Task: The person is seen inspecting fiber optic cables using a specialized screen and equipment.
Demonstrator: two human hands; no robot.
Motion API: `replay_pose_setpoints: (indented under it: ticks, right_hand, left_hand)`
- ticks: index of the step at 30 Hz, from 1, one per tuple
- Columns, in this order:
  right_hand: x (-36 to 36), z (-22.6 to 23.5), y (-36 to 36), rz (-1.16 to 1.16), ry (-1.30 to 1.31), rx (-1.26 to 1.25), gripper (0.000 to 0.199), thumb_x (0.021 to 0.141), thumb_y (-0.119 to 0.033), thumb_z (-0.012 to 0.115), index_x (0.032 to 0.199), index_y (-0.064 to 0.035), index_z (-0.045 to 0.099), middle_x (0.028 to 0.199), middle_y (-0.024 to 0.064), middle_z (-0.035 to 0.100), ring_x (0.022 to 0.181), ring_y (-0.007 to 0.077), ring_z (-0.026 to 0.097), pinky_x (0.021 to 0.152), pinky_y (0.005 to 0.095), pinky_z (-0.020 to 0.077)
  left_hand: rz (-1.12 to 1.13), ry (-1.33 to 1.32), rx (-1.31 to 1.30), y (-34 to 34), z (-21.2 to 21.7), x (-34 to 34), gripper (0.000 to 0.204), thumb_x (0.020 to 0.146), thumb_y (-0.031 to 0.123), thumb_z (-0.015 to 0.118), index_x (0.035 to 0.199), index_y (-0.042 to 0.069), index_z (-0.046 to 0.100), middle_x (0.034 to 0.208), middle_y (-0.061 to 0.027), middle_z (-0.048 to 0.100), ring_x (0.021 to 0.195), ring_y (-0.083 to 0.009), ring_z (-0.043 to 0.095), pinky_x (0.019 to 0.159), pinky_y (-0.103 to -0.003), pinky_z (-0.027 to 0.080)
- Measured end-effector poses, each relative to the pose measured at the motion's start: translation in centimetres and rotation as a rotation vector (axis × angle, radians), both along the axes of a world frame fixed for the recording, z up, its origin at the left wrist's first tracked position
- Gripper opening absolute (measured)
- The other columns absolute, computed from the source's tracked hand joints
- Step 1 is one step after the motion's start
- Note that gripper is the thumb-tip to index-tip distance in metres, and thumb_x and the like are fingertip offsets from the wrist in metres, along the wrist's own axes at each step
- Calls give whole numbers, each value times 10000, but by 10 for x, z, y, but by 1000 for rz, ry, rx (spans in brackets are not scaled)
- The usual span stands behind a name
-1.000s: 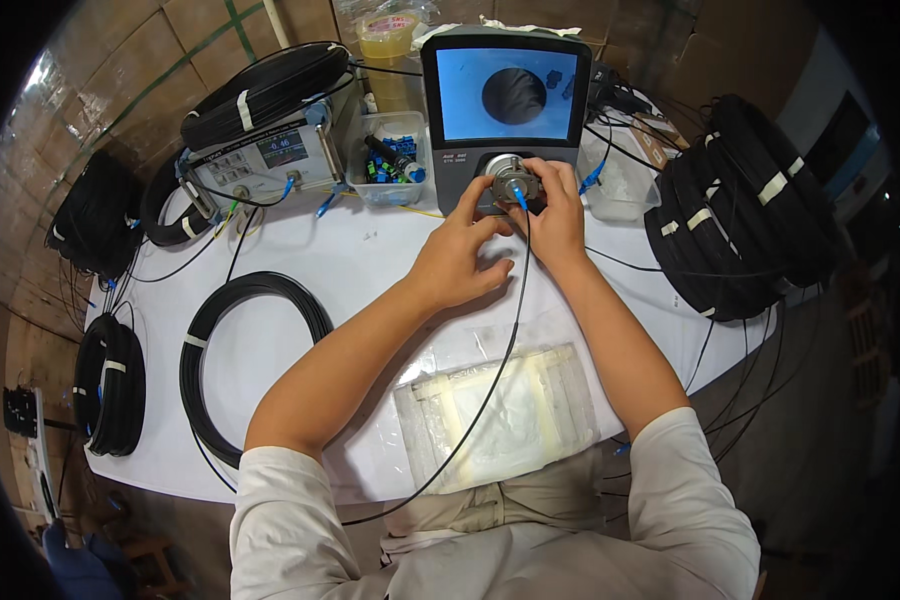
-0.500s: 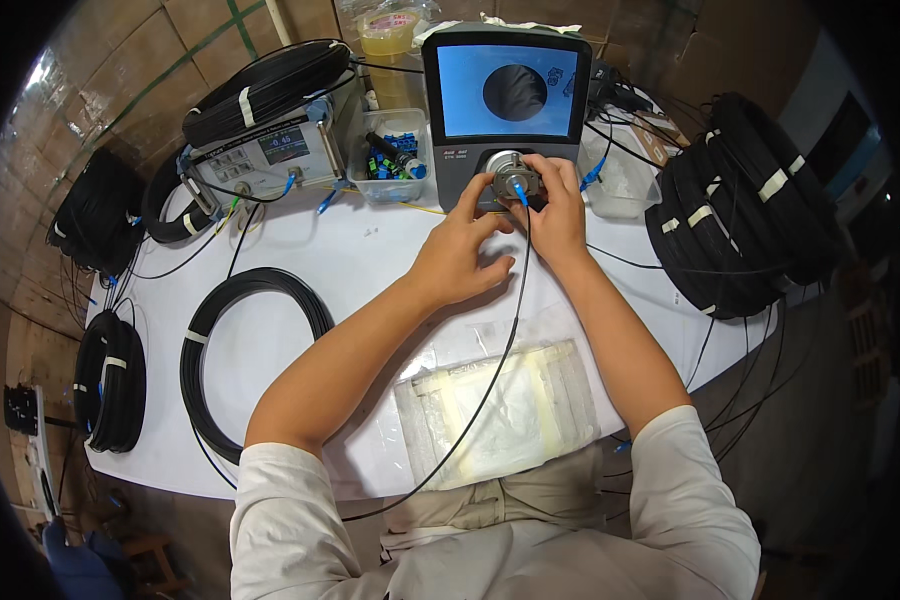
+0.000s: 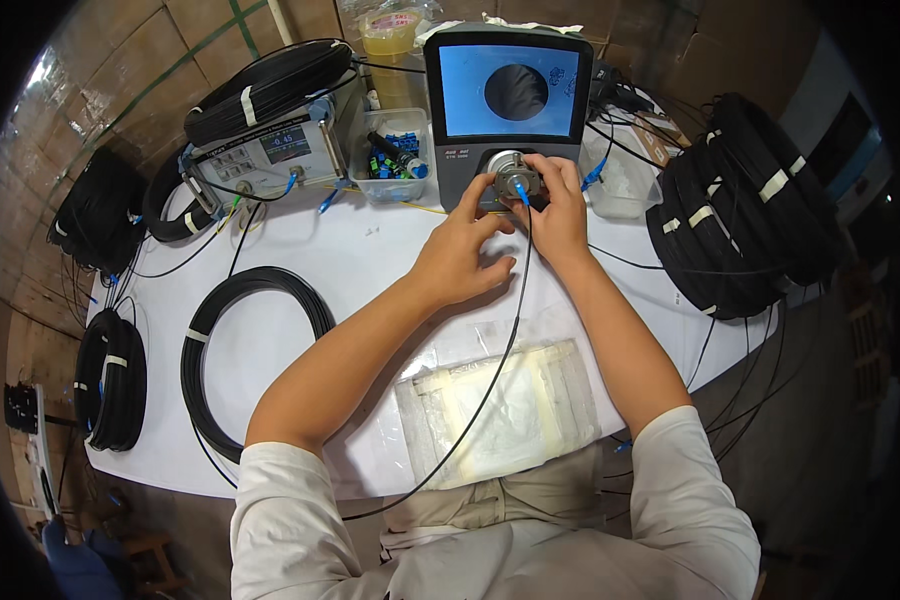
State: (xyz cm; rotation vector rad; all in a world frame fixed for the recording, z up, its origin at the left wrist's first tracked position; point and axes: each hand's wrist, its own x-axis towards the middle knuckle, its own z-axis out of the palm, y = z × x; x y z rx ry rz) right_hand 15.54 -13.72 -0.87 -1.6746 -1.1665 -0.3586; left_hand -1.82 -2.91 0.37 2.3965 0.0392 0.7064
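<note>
At twelve o'clock on the white desk [image 3: 300,260] stands one fibre inspection scope [image 3: 511,110], its screen facing the person. The right hand [image 3: 555,205] pinches a blue connector [image 3: 519,191] into its round port; one thin black cable [image 3: 490,370] runs toward six o'clock. The left hand [image 3: 460,255] rests loosely open beside it. Six black cable coils lie around.

You had the screen unit [image 3: 510,110] at the table's [image 3: 370,260] far edge, with the meter box [image 3: 265,150] and parts tray [image 3: 395,155] to its left. A cable coil [image 3: 255,360] lay nearer you, left of it; stacked coils [image 3: 740,215] sat to its right, and plastic bags [image 3: 500,410] lay in front of it.
</note>
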Motion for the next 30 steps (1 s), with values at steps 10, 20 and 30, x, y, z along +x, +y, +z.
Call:
replay_pose_setpoints:
  ticks: [10, 20, 30]
  right_hand:
    - [-2, 1, 0, 9, 3, -8, 657, 757, 29, 883, 1351, -126, 649, 1243, 112, 581, 1078, 288, 681, 886, 363, 607]
    - [-2, 2, -2, 10, 16, -30, 657, 767, 35, 872, 1361, -122, 639, 1259, 120, 571, 1099, 295, 671, 903, 363, 611]
    - [-3, 3, -2, 9, 21, -30, 672, 763, 39, 877, 1369, -123, 636, 1259, 117, 573, 1109, 300, 679, 917, 364, 618]
  left_hand:
    - [3, -31, 18, 1, -3, 0, 352, 789, 201, 817, 1095, 52, 728, 1659, -217, 340, 1153, -360, 687, 946, -448, 576]
    - [2, -31, 14, 1, -3, 0, 350, 790, 200, 814, 1094, 49, 731, 1660, -228, 341, 1149, -363, 687, 953, -444, 572]
    - [-4, -24, 6, 0, -2, 0, 350, 795, 199, 815, 1102, 52, 733, 1661, -235, 336, 1173, -360, 685, 961, -443, 569]
